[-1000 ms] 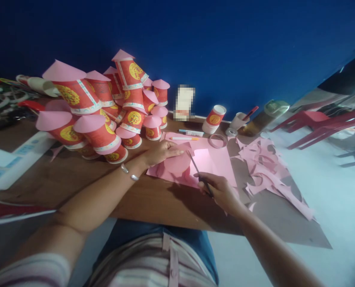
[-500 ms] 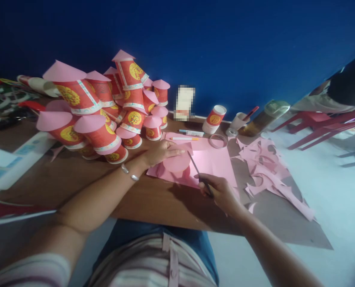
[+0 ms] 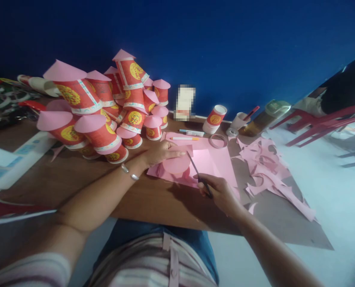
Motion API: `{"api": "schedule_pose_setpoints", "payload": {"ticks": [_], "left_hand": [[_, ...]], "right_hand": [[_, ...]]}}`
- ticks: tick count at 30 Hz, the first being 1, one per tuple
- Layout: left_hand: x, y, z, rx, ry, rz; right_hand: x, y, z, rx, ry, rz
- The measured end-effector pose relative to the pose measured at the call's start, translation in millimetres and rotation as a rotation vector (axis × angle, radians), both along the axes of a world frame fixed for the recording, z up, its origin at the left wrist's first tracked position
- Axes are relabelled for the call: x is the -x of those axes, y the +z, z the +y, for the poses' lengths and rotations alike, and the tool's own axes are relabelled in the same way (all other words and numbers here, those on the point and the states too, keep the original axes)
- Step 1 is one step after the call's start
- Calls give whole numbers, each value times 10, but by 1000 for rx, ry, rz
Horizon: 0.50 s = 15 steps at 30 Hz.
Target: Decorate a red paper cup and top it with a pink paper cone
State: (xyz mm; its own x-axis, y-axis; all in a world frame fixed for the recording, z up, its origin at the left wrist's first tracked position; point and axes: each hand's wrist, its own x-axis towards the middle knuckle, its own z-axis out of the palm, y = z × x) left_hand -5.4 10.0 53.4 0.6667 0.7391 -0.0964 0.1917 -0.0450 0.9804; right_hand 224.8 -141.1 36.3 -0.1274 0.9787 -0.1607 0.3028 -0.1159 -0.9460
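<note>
My left hand (image 3: pixel 162 154) is closed on a piece of pink paper (image 3: pixel 176 164) with a rounded lower edge, holding it above larger pink sheets (image 3: pixel 222 167) on the table. Scissors (image 3: pixel 203 182) with dark handles are gripped in my right hand (image 3: pixel 217 189). Their blades point up and left, with the tips at the right edge of the held paper. Beyond the hands lie a marker (image 3: pixel 184 138), a glue tube (image 3: pixel 192 133) and a roll of tape (image 3: pixel 218 140).
Several red paper cups with pink cone tops (image 3: pixel 96 127) are piled at the left. Pink paper scraps (image 3: pixel 267 171) cover the table's right side. Behind stand a red cup (image 3: pixel 215 118) and a bottle (image 3: pixel 264 115). Red chairs (image 3: pixel 321 123) and a person (image 3: pixel 345 85) are at right.
My hands, the scissors and the pink paper stay almost in place. At the far right, the person's dark clothing and the red chair have shifted slightly.
</note>
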Motion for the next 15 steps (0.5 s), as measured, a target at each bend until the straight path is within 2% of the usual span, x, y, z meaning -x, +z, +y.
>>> {"api": "schedule_pose_setpoints", "payload": {"ticks": [8,13,15], "left_hand": [[-10,-94,45,-19,5,-56],[-7,-65,29,18,-28,-52],[-8,-37,15,37,3,-50]], "right_hand": [[-4,-9,-22,-7,-17,-4],[-10,-52,-16,1,-18,13],[-9,-66,-10,4,-18,10]]}}
